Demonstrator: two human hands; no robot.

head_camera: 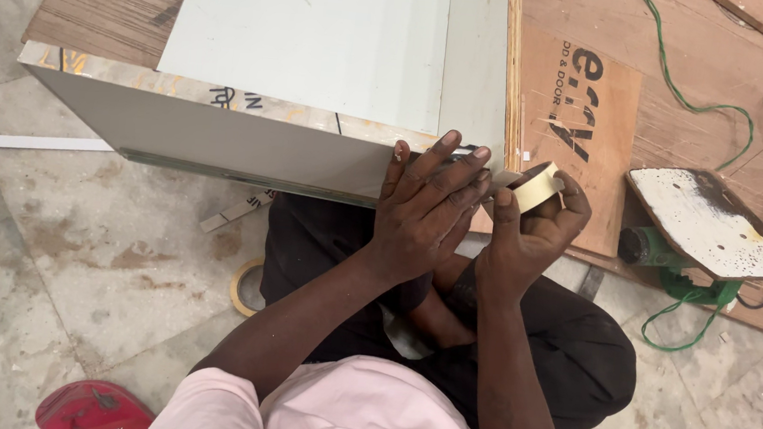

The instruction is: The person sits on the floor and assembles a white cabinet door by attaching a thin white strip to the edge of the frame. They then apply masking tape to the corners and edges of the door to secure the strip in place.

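Note:
My left hand (427,208) lies flat with its fingers spread against the near corner of a pale grey laminated board (314,40). The fingertips press on the board's edge where tape runs. My right hand (529,227) grips a roll of cream masking tape (536,186) just to the right of that corner, thumb on the roll. A short stretch of tape leads from the roll toward the board's corner under my left fingers. I sit on the floor with my knees under the board.
A second tape roll (244,287) lies on the stone floor by my left knee. A brown plywood sheet (693,77) lies at right with a green power tool (676,257), a green cord and black cables. A red object (92,411) is at bottom left.

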